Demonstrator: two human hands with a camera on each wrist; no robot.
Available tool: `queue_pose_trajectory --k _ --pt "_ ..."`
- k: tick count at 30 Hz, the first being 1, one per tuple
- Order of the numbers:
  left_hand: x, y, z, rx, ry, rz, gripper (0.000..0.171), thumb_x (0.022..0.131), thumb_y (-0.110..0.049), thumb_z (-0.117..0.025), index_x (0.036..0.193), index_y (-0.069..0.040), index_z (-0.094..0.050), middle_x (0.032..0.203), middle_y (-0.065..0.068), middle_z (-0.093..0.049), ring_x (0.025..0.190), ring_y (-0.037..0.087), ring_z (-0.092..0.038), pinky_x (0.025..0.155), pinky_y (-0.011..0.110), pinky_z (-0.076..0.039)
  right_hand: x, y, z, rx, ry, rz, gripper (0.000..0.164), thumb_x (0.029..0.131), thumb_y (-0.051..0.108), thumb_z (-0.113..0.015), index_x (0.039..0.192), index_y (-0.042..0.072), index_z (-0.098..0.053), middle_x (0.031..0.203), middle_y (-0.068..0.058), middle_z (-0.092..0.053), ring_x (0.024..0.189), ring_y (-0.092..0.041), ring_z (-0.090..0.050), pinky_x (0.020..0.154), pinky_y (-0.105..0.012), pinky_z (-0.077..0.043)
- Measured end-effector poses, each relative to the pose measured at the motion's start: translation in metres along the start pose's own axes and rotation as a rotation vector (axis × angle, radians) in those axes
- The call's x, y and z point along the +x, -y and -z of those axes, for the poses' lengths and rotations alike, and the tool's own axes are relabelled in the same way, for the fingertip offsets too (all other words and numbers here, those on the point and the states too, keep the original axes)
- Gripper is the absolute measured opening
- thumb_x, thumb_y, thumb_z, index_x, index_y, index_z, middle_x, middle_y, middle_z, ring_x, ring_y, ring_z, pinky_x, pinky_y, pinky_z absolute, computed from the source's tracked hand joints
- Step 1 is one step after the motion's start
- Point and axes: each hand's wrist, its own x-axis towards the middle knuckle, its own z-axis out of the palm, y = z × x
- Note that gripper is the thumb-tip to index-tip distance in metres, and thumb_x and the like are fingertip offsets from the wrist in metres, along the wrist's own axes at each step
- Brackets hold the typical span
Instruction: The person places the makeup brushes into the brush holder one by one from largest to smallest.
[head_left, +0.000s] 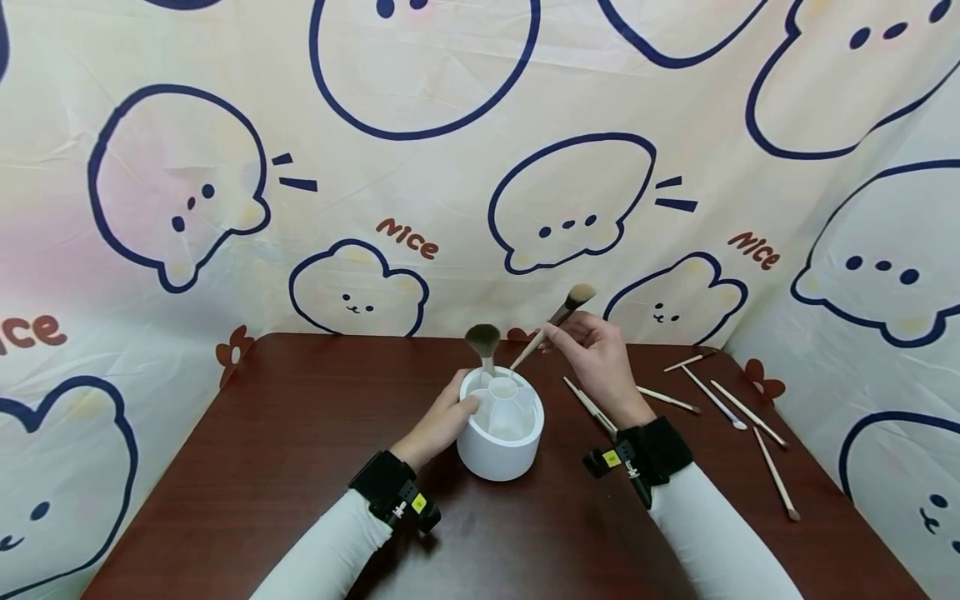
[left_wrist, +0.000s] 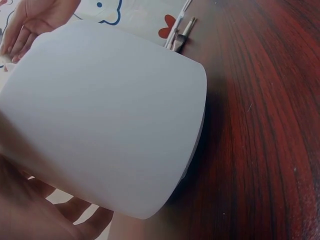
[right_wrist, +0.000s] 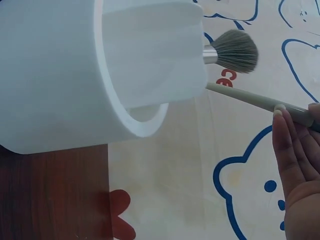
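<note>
A white round brush holder [head_left: 498, 450] with inner compartments stands on the table. My left hand [head_left: 442, 421] grips its left side, thumb at the rim; in the left wrist view the holder's wall [left_wrist: 110, 105] hides much of that hand. A fluffy dark-haired makeup brush [head_left: 483, 340] stands upright in a back compartment. Between thumb and fingertips, my right hand [head_left: 597, 358] pinches a second makeup brush [right_wrist: 250, 96] with a pale handle and light bristles. This brush slants, bristles up, its handle end at the holder's back rim; whether it has entered a compartment I cannot tell.
Several slim makeup brushes [head_left: 748, 412] lie scattered over the right side of the dark wooden table [head_left: 300, 450]. A few more [head_left: 588, 402] lie beside the right wrist. Behind the table hangs a cartoon-print cloth [head_left: 450, 183].
</note>
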Motion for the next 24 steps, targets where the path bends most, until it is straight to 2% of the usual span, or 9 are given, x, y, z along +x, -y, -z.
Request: queue_pose_trajectory --k 5,11,16,19,24 --pt "-0.001 -0.002 0.0 0.001 0.004 -0.003 0.047 0.093 -0.006 -0.036 0.139 -0.003 -0.028 0.138 0.013 -0.038 0.119 0.023 -0.038 0.099 0.049 -0.035 0.001 -0.006 -0.007 -0.015 0.038 -0.011 0.016 0.09 0.008 -0.06 0.101 -0.004 -0.064 0.087 -0.02 -0.066 0.077 -0.028 -0.062 0.072 -0.03 -0.053" --pt "0.001 0.003 0.0 0.001 0.003 -0.003 0.047 0.094 -0.007 -0.036 0.139 -0.003 -0.029 0.138 0.012 -0.038 0.119 0.022 -0.038 0.099 0.049 -0.034 -0.001 -0.015 -0.014 0.0 0.084 -0.032 0.016 0.09 0.007 -0.061 0.1 -0.004 -0.064 0.088 -0.023 -0.065 0.077 -0.028 -0.062 0.073 -0.034 -0.054" --pt "0.012 0.024 0.0 -0.013 -0.01 -0.013 0.047 0.094 -0.01 -0.037 0.14 -0.007 -0.028 0.139 0.01 -0.037 0.12 0.022 -0.037 0.1 0.05 -0.033 -0.002 -0.021 -0.017 -0.029 0.108 -0.066 0.015 0.089 0.008 -0.063 0.098 -0.003 -0.063 0.088 -0.025 -0.064 0.076 -0.024 -0.063 0.072 -0.034 -0.054" --pt "0.017 0.034 -0.001 -0.007 -0.025 -0.023 0.047 0.094 -0.01 -0.036 0.14 -0.011 -0.029 0.138 0.007 -0.038 0.12 0.02 -0.037 0.1 0.05 -0.033 -0.001 -0.023 -0.018 -0.037 0.126 -0.09 0.015 0.088 0.008 -0.064 0.099 -0.003 -0.062 0.09 -0.024 -0.064 0.077 -0.028 -0.063 0.07 -0.031 -0.054" --pt "0.017 0.035 -0.003 0.014 -0.047 -0.028 0.046 0.093 -0.012 -0.037 0.139 -0.012 -0.031 0.136 0.005 -0.04 0.119 0.018 -0.038 0.099 0.048 -0.034 -0.001 -0.023 -0.021 -0.045 0.165 -0.119 0.015 0.088 0.009 -0.064 0.098 -0.003 -0.062 0.091 -0.021 -0.064 0.08 -0.037 -0.061 0.071 -0.033 -0.054"
